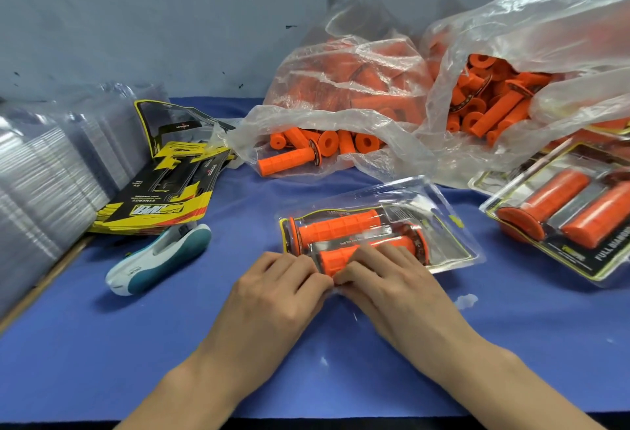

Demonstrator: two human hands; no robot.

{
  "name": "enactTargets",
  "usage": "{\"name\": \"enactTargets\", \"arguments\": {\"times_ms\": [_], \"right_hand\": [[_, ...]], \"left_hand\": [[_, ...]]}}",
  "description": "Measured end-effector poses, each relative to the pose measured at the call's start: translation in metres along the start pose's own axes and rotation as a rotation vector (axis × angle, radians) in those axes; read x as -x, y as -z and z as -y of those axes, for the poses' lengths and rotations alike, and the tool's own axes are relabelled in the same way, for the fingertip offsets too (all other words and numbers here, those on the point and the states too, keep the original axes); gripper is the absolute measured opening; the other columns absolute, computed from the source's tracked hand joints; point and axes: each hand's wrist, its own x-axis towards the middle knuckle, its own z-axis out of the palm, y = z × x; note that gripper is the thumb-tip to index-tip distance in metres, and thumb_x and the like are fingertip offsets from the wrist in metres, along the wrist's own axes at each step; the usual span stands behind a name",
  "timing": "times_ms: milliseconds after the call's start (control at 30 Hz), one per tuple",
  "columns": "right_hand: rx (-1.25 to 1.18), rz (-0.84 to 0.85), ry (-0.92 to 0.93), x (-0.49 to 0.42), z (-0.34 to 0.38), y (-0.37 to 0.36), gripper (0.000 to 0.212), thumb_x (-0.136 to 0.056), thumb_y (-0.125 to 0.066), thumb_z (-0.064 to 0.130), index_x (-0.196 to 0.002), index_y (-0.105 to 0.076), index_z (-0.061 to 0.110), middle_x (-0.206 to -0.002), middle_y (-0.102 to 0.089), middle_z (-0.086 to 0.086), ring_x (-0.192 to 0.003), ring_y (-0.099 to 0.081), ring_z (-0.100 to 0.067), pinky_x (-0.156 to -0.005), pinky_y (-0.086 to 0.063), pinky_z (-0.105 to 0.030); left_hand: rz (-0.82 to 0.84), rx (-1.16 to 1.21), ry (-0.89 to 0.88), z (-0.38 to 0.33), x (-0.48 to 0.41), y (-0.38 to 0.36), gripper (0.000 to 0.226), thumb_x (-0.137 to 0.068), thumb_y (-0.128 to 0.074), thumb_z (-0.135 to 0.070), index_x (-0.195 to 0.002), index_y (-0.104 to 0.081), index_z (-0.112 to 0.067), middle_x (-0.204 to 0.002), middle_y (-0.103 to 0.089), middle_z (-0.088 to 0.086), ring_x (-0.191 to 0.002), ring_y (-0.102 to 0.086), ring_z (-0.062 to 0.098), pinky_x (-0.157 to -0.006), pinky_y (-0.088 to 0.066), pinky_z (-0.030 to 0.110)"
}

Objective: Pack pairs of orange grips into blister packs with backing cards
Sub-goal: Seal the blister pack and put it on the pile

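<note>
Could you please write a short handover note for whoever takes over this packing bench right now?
Left grip and right grip, both bare hands, pinch the near edge of the blister pack on the blue cloth.
It holds two orange grips over a backing card.
Done: at least one finished pack at right.
Left: close this pack, then work through the loose grips in the bags, spare cards and empty blisters at left.

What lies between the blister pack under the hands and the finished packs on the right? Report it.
Nothing visible. The left hand and right hand pinch the blister pack at its near edge; only bare blue cloth separates it from the finished packs.
</note>
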Motion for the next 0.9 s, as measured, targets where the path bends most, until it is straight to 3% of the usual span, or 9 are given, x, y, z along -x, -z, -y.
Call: {"name": "enactTargets", "arguments": {"times_ms": [267, 500, 700, 900], "right_hand": [[-0.263, 0.127, 0.005, 0.0, -0.014, 0.015, 0.022, -0.098, -0.049, 0.033, -0.092, -0.066, 0.021, -0.095, -0.061, 0.008, -0.088, -0.055, -0.019, -0.08, -0.046, -0.035], [-0.073, 0.042, 0.094, 0.003, -0.009, 0.011, 0.007, -0.095, -0.059, 0.029, -0.099, -0.064, 0.025, -0.096, -0.056, 0.007, -0.082, -0.049, -0.017, -0.076, -0.041, -0.029], [-0.203, 0.026, 0.102, 0.005, -0.008, 0.013, 0.008, -0.093, -0.063, 0.027, -0.088, -0.067, 0.023, -0.091, -0.054, 0.011, -0.081, -0.041, -0.011, -0.077, -0.025, -0.015], [-0.266, 0.042, 0.095, 0.004, -0.012, 0.016, 0.004, -0.087, -0.07, 0.022, -0.084, -0.068, 0.024, -0.089, -0.056, 0.012, -0.08, -0.035, -0.002, -0.074, -0.031, -0.017]], "left_hand": [[0.052, 0.104, -0.084, 0.034, 0.003, 0.006, 0.02, -0.094, -0.054, -0.02, -0.09, -0.073, -0.016, -0.094, -0.067, -0.001, -0.086, -0.054, 0.016, -0.086, -0.039, 0.026], [0.025, 0.108, -0.105, 0.02, 0.001, 0.01, 0.016, -0.095, -0.058, -0.019, -0.092, -0.073, -0.016, -0.094, -0.068, -0.003, -0.087, -0.06, 0.017, -0.082, -0.046, 0.03], [0.026, 0.141, -0.114, 0.032, 0.006, 0.007, 0.019, -0.099, -0.057, -0.025, -0.094, -0.074, -0.018, -0.096, -0.068, -0.004, -0.091, -0.061, 0.017, -0.082, -0.046, 0.029], [0.043, 0.139, -0.081, 0.047, 0.003, 0.007, 0.021, -0.097, -0.056, -0.029, -0.089, -0.072, -0.017, -0.093, -0.069, -0.006, -0.087, -0.064, 0.017, -0.08, -0.045, 0.028]]}}
